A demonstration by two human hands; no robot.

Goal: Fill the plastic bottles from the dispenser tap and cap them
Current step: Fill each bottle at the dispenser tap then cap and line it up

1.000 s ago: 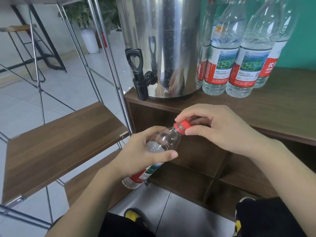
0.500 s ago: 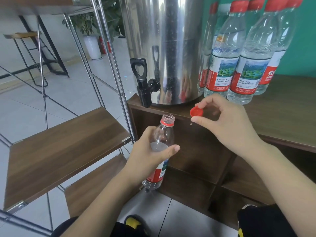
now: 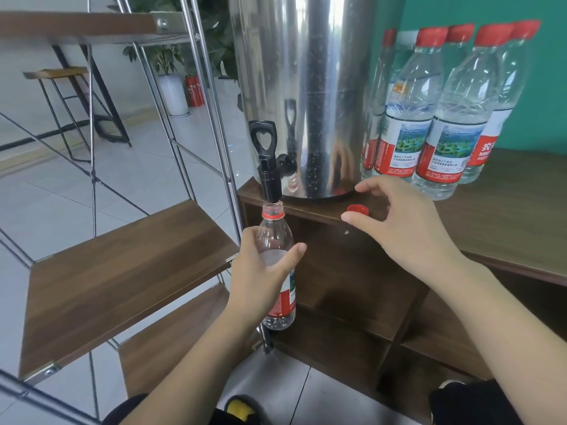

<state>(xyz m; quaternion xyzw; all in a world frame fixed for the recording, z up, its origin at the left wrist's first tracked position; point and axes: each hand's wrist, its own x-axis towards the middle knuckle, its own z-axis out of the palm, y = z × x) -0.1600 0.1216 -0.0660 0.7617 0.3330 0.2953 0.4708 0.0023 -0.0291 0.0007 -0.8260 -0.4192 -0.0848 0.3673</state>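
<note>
My left hand (image 3: 260,277) grips a clear plastic bottle (image 3: 274,234) with a red label around its middle. The bottle stands upright and uncapped, its open mouth just below the spout of the black tap (image 3: 270,176) on the steel dispenser (image 3: 306,87). A little water sits in it. Its red cap (image 3: 357,209) lies on the brown cabinet top (image 3: 506,216), beside the dispenser's base. My right hand (image 3: 408,231) hovers over the cap with fingers spread; the thumb tip is at the cap's edge and the index finger is clear of it.
Several capped, filled bottles (image 3: 429,118) stand on the cabinet top right of the dispenser. A metal-framed rack with wooden shelves (image 3: 122,265) stands to the left, close to the tap. Open cabinet compartments (image 3: 352,302) lie below. A stool and a plant are far behind.
The cap came off the bottle in my right hand, which carried it right and set it on the cabinet top. My left hand turned the bottle upright and lifted it under the tap.
</note>
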